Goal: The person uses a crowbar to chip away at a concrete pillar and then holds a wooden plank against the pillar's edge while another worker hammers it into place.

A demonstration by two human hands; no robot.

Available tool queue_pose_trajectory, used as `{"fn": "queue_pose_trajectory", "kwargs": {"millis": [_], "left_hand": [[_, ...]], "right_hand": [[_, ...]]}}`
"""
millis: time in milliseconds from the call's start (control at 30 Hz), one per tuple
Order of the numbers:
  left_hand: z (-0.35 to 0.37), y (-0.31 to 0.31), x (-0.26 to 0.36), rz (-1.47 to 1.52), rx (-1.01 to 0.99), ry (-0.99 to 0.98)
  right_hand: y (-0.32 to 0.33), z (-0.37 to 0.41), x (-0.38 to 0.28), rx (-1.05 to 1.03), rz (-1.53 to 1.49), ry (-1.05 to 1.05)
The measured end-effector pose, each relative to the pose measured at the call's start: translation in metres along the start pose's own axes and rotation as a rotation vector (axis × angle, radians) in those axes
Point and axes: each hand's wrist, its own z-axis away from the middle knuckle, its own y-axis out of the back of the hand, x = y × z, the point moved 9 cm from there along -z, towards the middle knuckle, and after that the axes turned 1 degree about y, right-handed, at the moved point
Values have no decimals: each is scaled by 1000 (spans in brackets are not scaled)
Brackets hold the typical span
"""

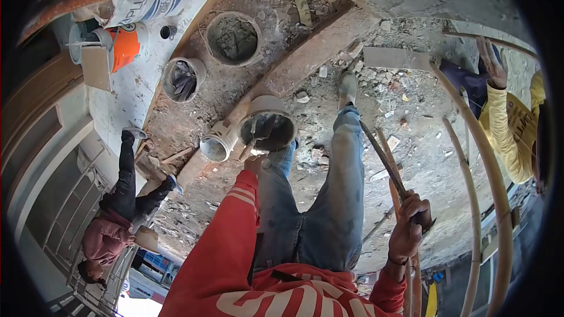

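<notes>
My left hand is at the near side of a mortar-stained bucket. Its fingers look closed by the rim and a short wooden handle, but what they hold is hidden. Grey wet material shows inside that bucket. A smaller white bucket stands just left of it. On my right side, my right hand is wrapped around a long dark rod, which looks ribbed and slants forward toward the rubble floor beside my leg.
A bucket of grey mix and a bucket holding tools stand ahead. A plank crosses the debris. Wooden poles rise at right, near a person in yellow. Another person stands at left.
</notes>
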Motion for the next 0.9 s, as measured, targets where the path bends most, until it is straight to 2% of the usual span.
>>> {"fn": "queue_pose_trajectory", "kwargs": {"millis": [67,100,167,200,233,267,300,333,367,433,500,567,633,667,700,767,833,867,900], "left_hand": [[-29,-38,-32,430,-344,-24],[-27,-31,-29,450,-331,-18],[-19,13,3,294,-18,-135],[-67,35,-14,359,109,-265],[-53,68,31,450,85,-203],[-61,103,63,221,114,-302],[-118,117,45,216,112,-388],[-82,151,100,48,163,-395],[-77,169,117,-20,182,-364],[-64,196,136,-41,209,-428],[-56,211,142,-50,218,-481],[-64,212,149,-100,242,-600],[-106,192,136,-264,303,-784],[-105,194,158,-377,442,-807],[-104,190,175,-201,214,-462],[-154,196,188,-389,406,-637],[-181,204,207,-377,329,-646],[-170,213,224,-321,318,-631],[-205,224,223,-454,333,-647]], "right_hand": [[-8,2,25,1,37,-72],[-10,5,38,27,67,-135],[-18,9,55,15,65,-160],[-18,11,62,44,80,-166],[-16,14,65,75,94,-171],[-14,16,65,53,148,-170],[-13,17,63,42,152,-150],[-7,21,73,73,124,-270],[0,26,85,107,95,-391],[6,30,94,117,114,-383],[4,33,92,141,-66,-309],[-11,27,87,242,-74,-245],[-8,25,86,259,110,-216],[1,22,93,258,124,-182],[-4,21,83,334,141,-178],[19,21,86,401,195,-116],[28,14,78,468,153,-93],[33,8,75,480,165,-115],[40,-1,76,492,172,-140]]}}
